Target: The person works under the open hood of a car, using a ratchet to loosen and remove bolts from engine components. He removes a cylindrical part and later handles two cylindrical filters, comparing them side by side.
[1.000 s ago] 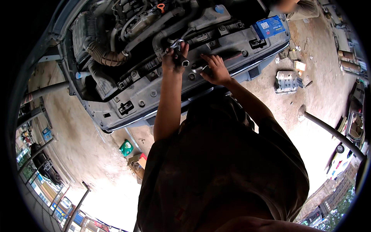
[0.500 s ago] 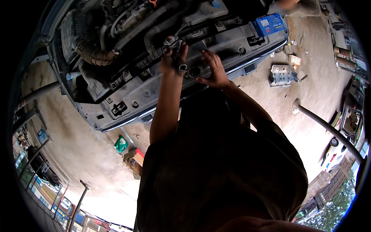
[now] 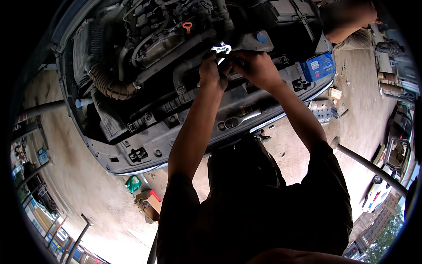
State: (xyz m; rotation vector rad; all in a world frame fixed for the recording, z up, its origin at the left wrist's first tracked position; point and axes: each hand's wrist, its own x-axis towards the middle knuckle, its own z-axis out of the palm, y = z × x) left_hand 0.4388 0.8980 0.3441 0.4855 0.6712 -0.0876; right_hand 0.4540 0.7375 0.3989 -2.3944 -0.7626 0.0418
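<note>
A: Clock centre for this entry?
B: The shiny metal piece, held over the dark gap between engine and front ledge.
A: Left-hand readings?
B: Ribbed hose, between eight and nine o'clock. Green jug on the floor at seven, a cardboard box near it. Orange ring on the engine, ten o'clock.
A: Left hand?
B: Left hand, near seven, curled narrow, holding the metal piece; the bright end sticks out past the fingers.
A: Next, rightward?
B: A wrench lying on the ledge, between five and six, apart from both hands.
A: Right hand?
B: Right hand, four o'clock, fingers bent in close beside the left hand's. Too dark to tell whether it grips anything.
A: Far right?
B: Blue box on the ledge, just past three. Another person's arm, between two and three.
</note>
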